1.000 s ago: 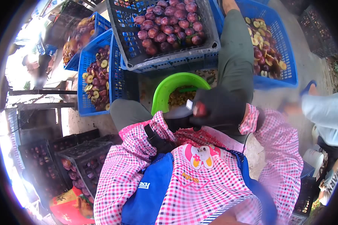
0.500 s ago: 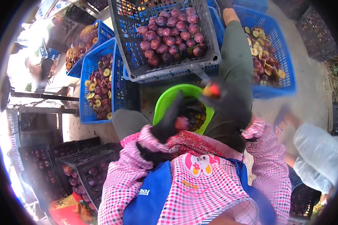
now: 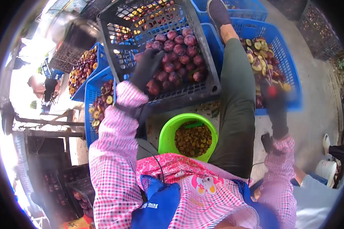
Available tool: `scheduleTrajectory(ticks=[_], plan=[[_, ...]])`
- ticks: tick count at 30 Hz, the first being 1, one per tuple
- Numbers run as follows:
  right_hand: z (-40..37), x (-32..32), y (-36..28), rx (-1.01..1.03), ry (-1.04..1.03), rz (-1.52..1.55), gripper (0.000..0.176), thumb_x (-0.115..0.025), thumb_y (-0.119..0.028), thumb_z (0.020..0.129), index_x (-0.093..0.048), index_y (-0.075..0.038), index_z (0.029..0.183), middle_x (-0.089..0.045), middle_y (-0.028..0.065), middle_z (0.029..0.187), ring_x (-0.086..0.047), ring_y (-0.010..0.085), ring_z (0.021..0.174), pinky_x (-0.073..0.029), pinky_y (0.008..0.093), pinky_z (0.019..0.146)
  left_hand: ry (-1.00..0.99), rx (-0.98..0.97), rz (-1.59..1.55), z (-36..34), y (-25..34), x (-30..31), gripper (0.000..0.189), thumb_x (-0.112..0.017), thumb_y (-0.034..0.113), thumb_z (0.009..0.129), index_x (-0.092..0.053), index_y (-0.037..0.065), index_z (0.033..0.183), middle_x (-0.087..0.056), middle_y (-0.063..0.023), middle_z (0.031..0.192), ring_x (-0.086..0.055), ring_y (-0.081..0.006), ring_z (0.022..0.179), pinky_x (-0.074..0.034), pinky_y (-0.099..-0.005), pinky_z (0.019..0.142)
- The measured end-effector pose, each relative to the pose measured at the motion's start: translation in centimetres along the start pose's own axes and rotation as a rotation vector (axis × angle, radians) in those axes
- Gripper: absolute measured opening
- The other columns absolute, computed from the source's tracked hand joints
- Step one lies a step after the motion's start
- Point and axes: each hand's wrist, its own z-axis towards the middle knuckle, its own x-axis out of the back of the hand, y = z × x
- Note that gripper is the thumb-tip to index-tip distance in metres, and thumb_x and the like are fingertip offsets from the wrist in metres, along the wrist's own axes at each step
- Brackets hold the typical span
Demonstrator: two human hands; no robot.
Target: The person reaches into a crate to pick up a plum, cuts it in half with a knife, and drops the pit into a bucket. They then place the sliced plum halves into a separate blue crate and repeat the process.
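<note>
My left hand (image 3: 148,65), in a dark glove, reaches onto the whole plums (image 3: 176,63) in the black crate (image 3: 216,86); its fingertips are hard to separate from the fruit. My right hand (image 3: 274,101), gloved and blurred, is over the near part of the right blue crate (image 3: 296,86), which bears cut plums (image 3: 262,53). Its fingers are closed on a small red-handled knife (image 3: 271,91), with the thin blade pointing up. Between my legs stands a green bucket (image 3: 166,133) with many pits (image 3: 193,141) and a green item inside.
Blue crates of cut plums (image 3: 82,70) stand at the left, with dark crates at the lower left and upper right. My outstretched leg (image 3: 237,103) lies between the black crate and the right blue crate. Another person's leg (image 3: 338,152) shows at the right.
My left hand has moved from beside the bucket up to the whole plums. My right hand has swung right, from above the bucket to the right blue crate. The view has shifted.
</note>
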Motion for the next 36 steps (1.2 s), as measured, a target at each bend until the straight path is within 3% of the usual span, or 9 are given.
scheduleTrajectory(ticks=[2, 5, 9, 13, 14, 16, 18, 27, 36], plan=[[-0.6, -0.3, 1.4, 0.117, 0.042, -0.063, 0.025, -0.068, -0.019, 0.088, -0.066, -0.001, 0.105, -0.064, 0.0072, 0.081, -0.054, 0.0083, 0.071, -0.045, 0.0276, 0.064, 0.019, 0.209, 0.29, 5.9, -2.4, -4.8, 0.04, -0.056, 0.029, 0.094, -0.06, -0.005, 0.115, -0.067, -0.0201, 0.106, -0.065, -0.0275, 0.099, -0.05, -0.037, 0.083], [-1.4, 0.5, 1.1, -0.2, 0.111, 0.253, 0.021, -0.066, -0.015, 0.088, -0.067, -0.002, 0.105, -0.065, 0.0048, 0.083, -0.054, 0.0068, 0.073, -0.045, 0.026, 0.065, -0.058, 0.226, 0.432, 11.4, -4.6, -9.1, 0.037, -0.058, 0.025, 0.092, -0.06, -0.002, 0.117, -0.067, -0.017, 0.104, -0.065, -0.0267, 0.097, -0.05, -0.0375, 0.082], [-1.4, 0.8, 1.6, -0.429, 0.039, 0.233, 0.021, -0.063, -0.011, 0.09, -0.068, -0.004, 0.109, -0.068, 0.002, 0.088, -0.055, 0.0065, 0.076, -0.046, 0.0245, 0.069, -0.189, -0.043, -0.138, 13.2, -6.1, -9.9, 0.036, -0.061, 0.021, 0.089, -0.059, 0.001, 0.119, -0.067, -0.0129, 0.102, -0.065, -0.0256, 0.096, -0.051, -0.0381, 0.081], [-0.6, 0.1, 1.2, -0.417, 0.06, 0.329, 0.021, -0.059, -0.008, 0.091, -0.067, -0.004, 0.11, -0.068, 0.002, 0.089, -0.055, 0.0065, 0.076, -0.045, 0.0241, 0.069, -0.634, -0.406, -1.34, 7.5, -1.3, -7.8, 0.037, -0.065, 0.016, 0.087, -0.059, 0.004, 0.121, -0.067, -0.0088, 0.099, -0.065, -0.0245, 0.094, -0.051, -0.0387, 0.08], [-0.6, 0.0, 1.0, -0.372, 0.074, 0.396, 0.023, -0.057, -0.007, 0.091, -0.066, -0.003, 0.112, -0.068, 0.0027, 0.09, -0.055, 0.0069, 0.076, -0.045, 0.0242, 0.069, -0.377, -0.08, -1.04, 8.0, -3.1, -7.6, 0.041, -0.065, 0.009, 0.084, -0.056, 0.002, 0.123, -0.067, -0.0075, 0.102, -0.065, -0.0224, 0.091, -0.051, -0.0366, 0.079], [-0.5, 0.6, -1.1, -0.348, 0.035, 0.46, 0.024, -0.056, -0.006, 0.092, -0.063, -0.002, 0.114, -0.067, 0.0035, 0.092, -0.055, 0.0077, 0.075, -0.045, 0.0248, 0.068, -0.341, -0.192, -1.181, 6.3, -3.5, -7.6, 0.05, -0.065, 0.008, 0.084, -0.05, 0.001, 0.131, -0.067, -0.0077, 0.102, -0.065, -0.0197, 0.089, -0.052, -0.0326, 0.077], [-1.0, 1.3, -4.6, -0.444, -0.068, 0.584, 0.024, -0.052, -0.006, 0.094, -0.057, -0.001, 0.116, -0.065, 0.0044, 0.09, -0.054, 0.0098, 0.07, -0.044, 0.0275, 0.062, -0.326, 0.151, -0.953, 3.7, -1.0, -5.2, 0.061, -0.065, 0.009, 0.083, -0.041, 0.001, 0.138, -0.065, -0.0077, 0.104, -0.065, -0.0166, 0.089, -0.052, -0.0289, 0.077], [-9.3, -4.3, -13.1, 0.166, -0.359, 0.565, 0.016, -0.055, -0.017, 0.096, -0.055, -0.003, 0.104, -0.057, 0.0149, 0.072, -0.057, 0.0282, 0.061, -0.043, 0.0369, 0.057, -0.388, 0.208, -1.201, -19.6, 8.6, -4.9, 0.063, -0.065, 0.034, 0.09, -0.04, 0.002, 0.139, -0.059, -0.0078, 0.119, -0.059, -0.0196, 0.108, -0.05, -0.0327, 0.089], [-12.7, -4.9, -14.9, 0.135, -0.473, 0.543, 0.017, -0.055, -0.019, 0.096, -0.054, -0.003, 0.095, -0.056, 0.02, 0.071, -0.056, 0.0404, 0.063, -0.042, 0.0433, 0.054, -0.222, 0.317, -1.382, -25.8, 7.0, -6.7, 0.049, -0.037, 0.044, 0.103, -0.051, 0.004, 0.127, -0.062, -0.007, 0.109, -0.059, -0.015, 0.09, -0.046, -0.0284, 0.074]])
